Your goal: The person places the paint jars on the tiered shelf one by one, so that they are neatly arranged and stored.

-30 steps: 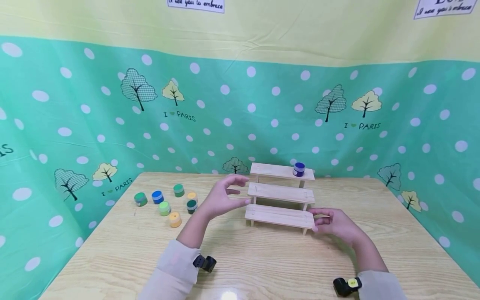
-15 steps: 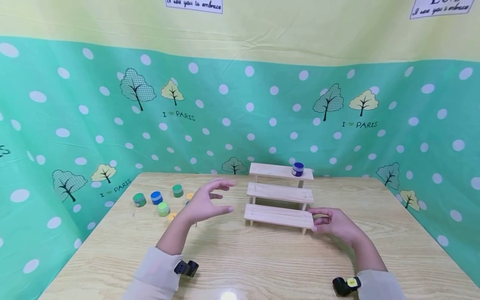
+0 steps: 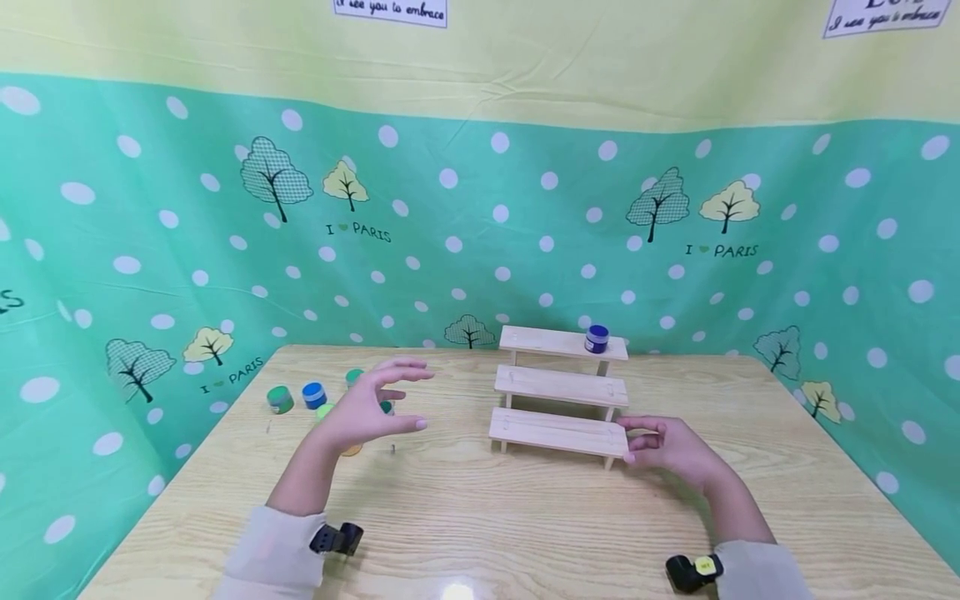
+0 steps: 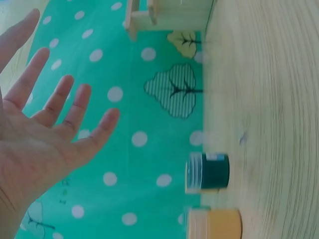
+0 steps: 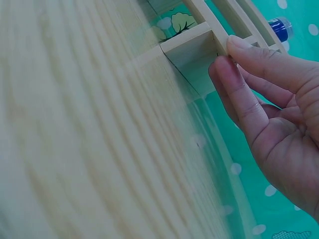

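A three-step wooden display stand [image 3: 558, 429] stands toward the back of the table. On the right of its top step sits a dark blue paint jar [image 3: 597, 340]. My right hand [image 3: 675, 450] holds the right end of the lowest step between thumb and fingers; the right wrist view shows the thumb [image 5: 241, 44] against the board's end. Over the paint jars at the left hovers my left hand [image 3: 363, 410], fingers spread and holding nothing. Below it in the left wrist view are a dark green jar [image 4: 215, 171] and an orange-yellow jar [image 4: 224, 224].
Left of the left hand stand a green jar [image 3: 280, 400] and a blue jar [image 3: 314, 396]. Another green jar [image 3: 354, 377] and a light green jar [image 3: 323, 411] are partly covered by that hand. A polka-dot cloth [image 3: 480, 208] hangs behind the table.
My left hand has moved left, away from the stand and over the jars, fingers still apart. The right hand and the stand have stayed in place.
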Available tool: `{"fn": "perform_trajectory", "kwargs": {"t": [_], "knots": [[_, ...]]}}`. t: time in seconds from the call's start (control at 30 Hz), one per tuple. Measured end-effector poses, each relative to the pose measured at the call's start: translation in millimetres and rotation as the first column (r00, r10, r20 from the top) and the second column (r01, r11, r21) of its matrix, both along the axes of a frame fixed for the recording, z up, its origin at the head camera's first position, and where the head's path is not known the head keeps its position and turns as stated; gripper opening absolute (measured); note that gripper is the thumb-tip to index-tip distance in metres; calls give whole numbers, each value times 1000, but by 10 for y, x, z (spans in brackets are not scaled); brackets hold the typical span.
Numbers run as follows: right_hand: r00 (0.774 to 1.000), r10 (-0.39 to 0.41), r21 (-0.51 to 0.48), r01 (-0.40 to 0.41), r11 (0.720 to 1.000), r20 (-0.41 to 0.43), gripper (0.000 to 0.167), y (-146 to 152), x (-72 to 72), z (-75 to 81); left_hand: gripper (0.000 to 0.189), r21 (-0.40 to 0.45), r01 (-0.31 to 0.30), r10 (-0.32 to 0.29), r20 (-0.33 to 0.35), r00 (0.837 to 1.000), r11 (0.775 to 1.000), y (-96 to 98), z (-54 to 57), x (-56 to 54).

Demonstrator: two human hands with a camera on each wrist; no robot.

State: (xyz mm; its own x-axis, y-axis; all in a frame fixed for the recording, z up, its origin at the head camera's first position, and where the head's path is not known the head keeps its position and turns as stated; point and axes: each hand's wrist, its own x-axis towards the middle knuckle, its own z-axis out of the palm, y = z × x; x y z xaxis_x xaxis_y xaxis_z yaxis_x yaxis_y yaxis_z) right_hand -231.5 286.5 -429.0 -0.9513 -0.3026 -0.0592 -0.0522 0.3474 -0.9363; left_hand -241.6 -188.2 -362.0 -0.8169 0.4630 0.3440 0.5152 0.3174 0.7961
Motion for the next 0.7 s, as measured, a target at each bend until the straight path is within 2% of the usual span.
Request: {"fn": "perform_trajectory", "kwargs": {"t": [0.2,0.47,0.7], "knots": [[1000,0,-2,0,1000,3,67,6,5,-6,59,-5,5,-5,-4,1000,1000,-205,-8,25],[1000,-6,-1,6,1000,11,66,-9,11,9,59,-26,-70,71,21,997,997,-449,-26,69],[1000,-5,2,5,1000,9,67,-14,19,16,62,-41,-99,102,66,993,994,-634,-72,90]]}}
